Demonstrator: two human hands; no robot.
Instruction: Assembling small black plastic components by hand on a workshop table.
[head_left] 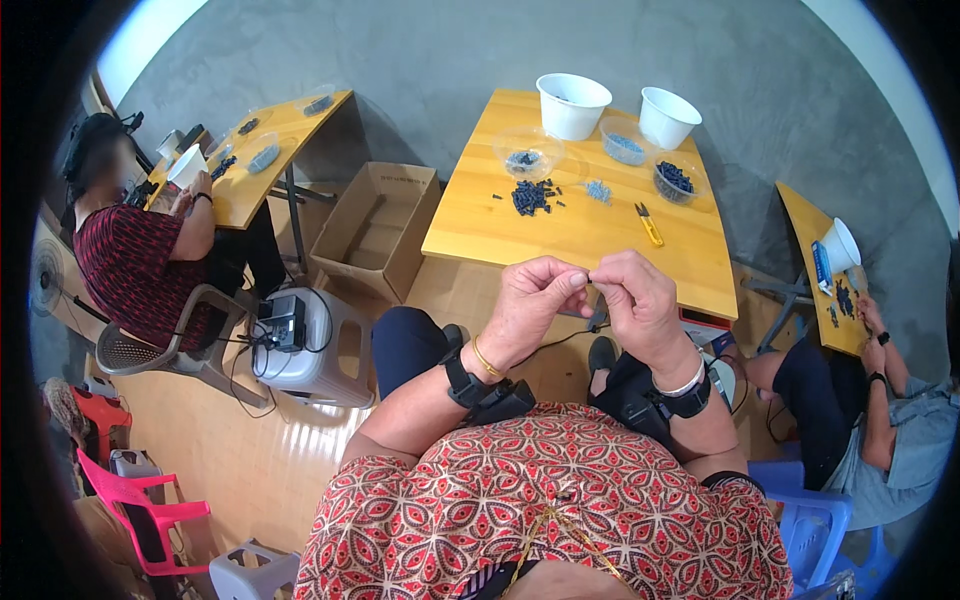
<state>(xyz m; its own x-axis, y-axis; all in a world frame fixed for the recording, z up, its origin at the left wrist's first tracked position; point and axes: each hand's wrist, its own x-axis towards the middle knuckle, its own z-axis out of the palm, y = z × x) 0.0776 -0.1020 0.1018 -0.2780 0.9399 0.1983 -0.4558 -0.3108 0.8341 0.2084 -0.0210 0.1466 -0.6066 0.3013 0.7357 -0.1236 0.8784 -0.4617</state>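
Dark piece [590,281], mostly hidden from view, is pinched by left hand [541,302] and right hand [641,306].

left hand [540,300] and right hand [642,300], one each: fingertips brought together, a small dark piece [589,279] pinched between. wooden table [590,240], one, bearing: white tubs [574,120], two, at the far edge; clear bowls [690,192], three, holding small pieces; dark blue heap [528,198], loose; pale blue heap [597,191], smaller, to its right; yellow-handled snips [650,225], one pair. cardboard box [350,272], open-topped, left of the table, on the floor. seated co-workers [140,240], two, one at each side, at further tables.
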